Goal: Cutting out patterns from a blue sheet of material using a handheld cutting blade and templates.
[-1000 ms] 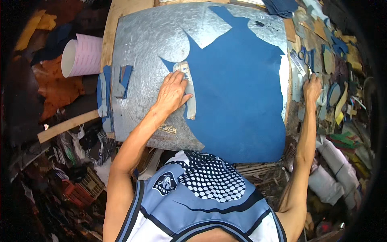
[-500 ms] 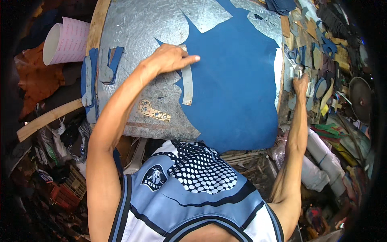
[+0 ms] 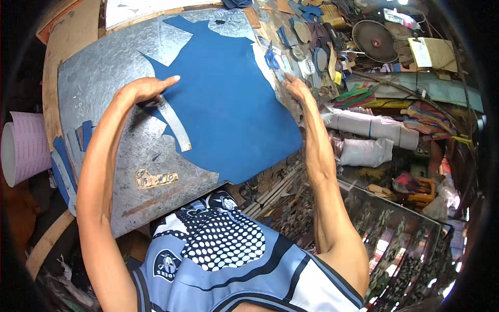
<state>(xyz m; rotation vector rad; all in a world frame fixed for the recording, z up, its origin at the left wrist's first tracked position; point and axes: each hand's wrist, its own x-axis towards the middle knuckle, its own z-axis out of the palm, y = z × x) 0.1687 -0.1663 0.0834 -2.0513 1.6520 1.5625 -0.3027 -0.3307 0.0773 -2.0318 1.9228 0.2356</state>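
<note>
A large piece of blue leather [image 3: 223, 104] with an uneven outline lies flat on a scratched metal-topped table [image 3: 104, 73]. My left hand [image 3: 143, 89] rests at its left edge, thumb stretched out over the leather and the other fingers partly hidden. Under that hand runs a pale, slightly curved pattern strip [image 3: 176, 125], its upper end covered. My right hand [image 3: 296, 87] is just past the leather's right edge, fingers apart with nothing visible in them. Close by are blue-handled scissors [image 3: 271, 57] and a white roll [image 3: 306, 66].
Leather scraps and cut pieces [image 3: 301, 30] crowd the table's right side. A labelled pattern piece [image 3: 156, 179] lies near the front edge. Blue strips [image 3: 63, 171] hang at the left beside a rolled pink sheet [image 3: 28, 148]. Wrapped rolls [image 3: 371, 127] and a fan [image 3: 374, 40] stand right.
The view has swung to the right. My right hand has drawn back from a shiny round object among the pieces. My left hand stays on the strip.
</note>
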